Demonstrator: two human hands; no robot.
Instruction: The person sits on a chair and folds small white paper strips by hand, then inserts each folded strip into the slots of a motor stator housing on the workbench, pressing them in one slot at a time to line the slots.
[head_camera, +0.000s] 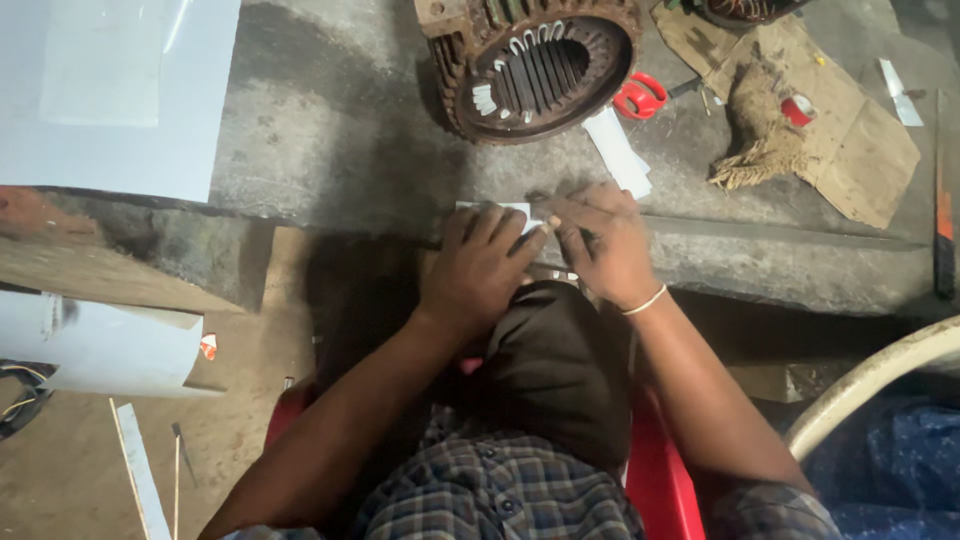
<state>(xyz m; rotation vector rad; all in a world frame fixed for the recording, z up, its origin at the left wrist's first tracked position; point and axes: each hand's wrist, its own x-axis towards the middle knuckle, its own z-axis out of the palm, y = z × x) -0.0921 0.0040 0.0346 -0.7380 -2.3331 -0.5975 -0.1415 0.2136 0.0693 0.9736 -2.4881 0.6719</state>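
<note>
White paper strip (497, 209), red scissors (640, 97), rusty brown stator (530, 65), checked shirt (500, 490)

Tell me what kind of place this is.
Likely a motor repair workshop. A rusty motor housing with white strips in its slots sits on a rough concrete bench, red scissors lie beside it, and both hands press a white paper strip.

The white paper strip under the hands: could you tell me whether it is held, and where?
Both hands, left hand and right hand, press the white paper strip against the concrete ledge, covering its near part.
</note>
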